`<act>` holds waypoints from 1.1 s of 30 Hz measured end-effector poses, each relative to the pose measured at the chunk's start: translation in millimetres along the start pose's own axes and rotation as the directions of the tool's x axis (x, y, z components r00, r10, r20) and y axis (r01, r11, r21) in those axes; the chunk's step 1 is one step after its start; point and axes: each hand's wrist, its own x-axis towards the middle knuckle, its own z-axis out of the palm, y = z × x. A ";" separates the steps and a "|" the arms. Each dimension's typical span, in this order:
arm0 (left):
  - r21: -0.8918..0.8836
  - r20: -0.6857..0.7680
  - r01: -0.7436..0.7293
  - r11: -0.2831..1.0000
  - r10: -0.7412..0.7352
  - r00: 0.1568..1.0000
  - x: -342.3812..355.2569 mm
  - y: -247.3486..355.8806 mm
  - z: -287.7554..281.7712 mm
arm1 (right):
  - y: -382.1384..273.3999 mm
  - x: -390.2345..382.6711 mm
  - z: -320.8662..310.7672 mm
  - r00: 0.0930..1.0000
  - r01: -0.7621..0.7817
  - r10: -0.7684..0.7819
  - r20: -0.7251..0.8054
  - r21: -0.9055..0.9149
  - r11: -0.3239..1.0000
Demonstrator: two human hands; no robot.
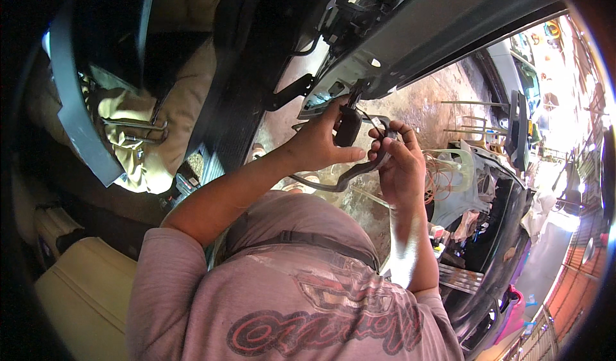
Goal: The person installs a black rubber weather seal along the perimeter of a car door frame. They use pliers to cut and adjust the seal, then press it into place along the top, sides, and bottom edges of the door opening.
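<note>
In front of my chest, my left hand (321,140) is closed round a small black block-shaped part (348,127) at the end of a car door (443,34). Its thumb stretches to the right, and some of its fingers are hidden behind the part. My right hand (402,159) pinches a black curved strip (346,183), which loops below and behind both hands. Beside the right fingertips runs a thin dark cable (370,117) toward the door. Just above the left hand, the door's bare metal end (340,72) shows holes and a dark fitting.
A black door-check arm (290,93) reaches toward the door. At left, a tan seat (186,98) carries metal tools (135,125) and a grey trim panel (83,111). A pale plastic chair (452,168) with orange hose and a large black bumper-like part (497,258) stand at right.
</note>
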 end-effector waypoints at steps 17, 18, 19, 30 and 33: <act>-0.602 -0.247 0.101 0.792 -0.305 0.920 69.4 2.3 26.5 | -0.6 25.2 12.8 0.950 0.310 -0.309 0.047 -0.259 0.915; -0.582 -0.272 0.092 0.808 -0.300 0.914 71.5 1.0 26.3 | -0.9 26.5 15.4 0.942 0.332 -0.330 0.058 -0.279 0.901; -0.580 -0.259 0.102 0.808 -0.302 0.917 70.7 -0.8 25.5 | -1.5 27.2 19.5 0.934 0.354 -0.350 0.070 -0.298 0.886; -0.550 -0.265 0.109 0.828 -0.297 0.917 72.3 -1.3 17.4 | 0.6 37.0 14.9 0.913 0.400 -0.397 0.095 -0.398 0.826; -0.558 -0.193 0.179 0.810 -0.337 0.922 72.9 2.4 7.8 | -1.3 36.5 14.5 0.925 0.369 -0.374 0.069 -0.401 0.838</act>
